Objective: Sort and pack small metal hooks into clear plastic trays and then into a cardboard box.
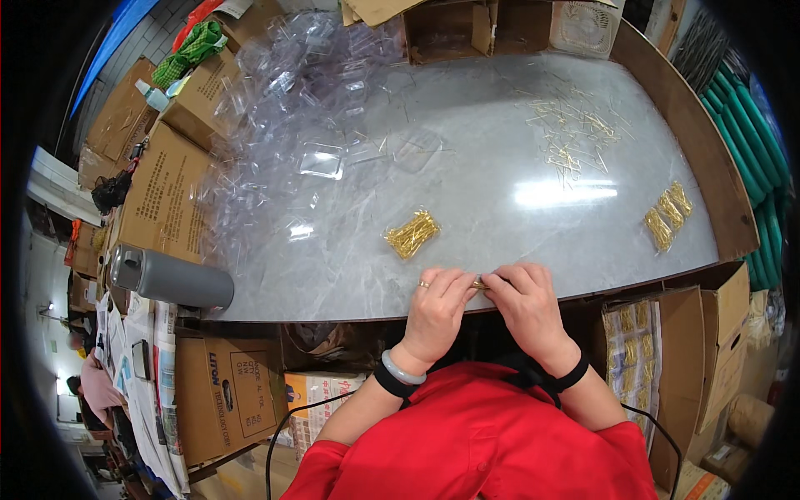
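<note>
At the table's near edge, my left hand (437, 310) and my right hand (533, 307) meet with fingers pinched together. Between their fingertips is a small bunch of gold wire pins (479, 284), mostly hidden by the fingers. Just beyond my left hand lies a larger pile of gold pins (412, 234) on the grey marbled tabletop (333, 279). Packed gold bundles (669, 217) rest side by side at the right edge. Farther back on the right, loose gold pins (579, 137) are scattered about.
Clear plastic boxes (287, 100) heap up at the back left. A grey bottle (185, 279) lies at the left edge, beside cardboard boxes (162, 196). Cardboard walls (687, 125) rim the right side. Below right, an open carton holds rows of gold bundles (632, 354).
</note>
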Motion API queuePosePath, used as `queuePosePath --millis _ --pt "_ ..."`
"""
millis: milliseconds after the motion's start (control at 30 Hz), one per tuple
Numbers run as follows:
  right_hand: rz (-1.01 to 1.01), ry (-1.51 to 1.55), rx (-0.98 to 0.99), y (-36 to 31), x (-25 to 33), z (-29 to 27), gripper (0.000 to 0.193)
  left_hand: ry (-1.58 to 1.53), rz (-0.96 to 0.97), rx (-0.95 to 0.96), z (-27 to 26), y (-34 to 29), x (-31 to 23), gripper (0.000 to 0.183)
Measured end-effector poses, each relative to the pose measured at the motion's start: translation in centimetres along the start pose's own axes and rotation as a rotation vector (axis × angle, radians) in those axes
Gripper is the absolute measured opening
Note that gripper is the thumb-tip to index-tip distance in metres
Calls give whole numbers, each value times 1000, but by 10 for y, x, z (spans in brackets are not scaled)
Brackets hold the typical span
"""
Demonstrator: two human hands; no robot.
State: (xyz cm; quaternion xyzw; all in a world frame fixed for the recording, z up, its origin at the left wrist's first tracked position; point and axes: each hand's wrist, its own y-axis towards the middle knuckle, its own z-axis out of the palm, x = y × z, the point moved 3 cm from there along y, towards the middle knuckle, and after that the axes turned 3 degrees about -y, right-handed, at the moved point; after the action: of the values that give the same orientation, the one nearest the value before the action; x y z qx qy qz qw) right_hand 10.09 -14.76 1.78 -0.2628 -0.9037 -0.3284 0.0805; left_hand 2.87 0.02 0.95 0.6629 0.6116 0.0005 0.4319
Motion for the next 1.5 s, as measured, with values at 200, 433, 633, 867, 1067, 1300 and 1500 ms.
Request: queuePosePath --millis 200,433,633,867,1067,1300,1500 --pt "-7 49 3 -16 0 1 31 -16 -82 87 -5 -5 -6 24" --pt "-63 -1 -20 -19 2 -3 35 16 -48 99 -4 -7 -4 25" --pt "-137 -107 -85 -36 -2 2 36 37 18 135 -2 -15 -8 29" --pt "-225 -65 -96 -38 -7 1 35 36 40 114 -1 -17 -5 31" --pt "-336 45 -83 -31 -22 -5 37 32 37 135 -1 -15 -3 31" --pt "-205 144 -105 -19 -22 -6 34 -48 -11 122 -4 -8 -3 27" --pt "-147 112 -107 -15 -18 -2 32 -139 -90 48 -8 -10 -2 24"
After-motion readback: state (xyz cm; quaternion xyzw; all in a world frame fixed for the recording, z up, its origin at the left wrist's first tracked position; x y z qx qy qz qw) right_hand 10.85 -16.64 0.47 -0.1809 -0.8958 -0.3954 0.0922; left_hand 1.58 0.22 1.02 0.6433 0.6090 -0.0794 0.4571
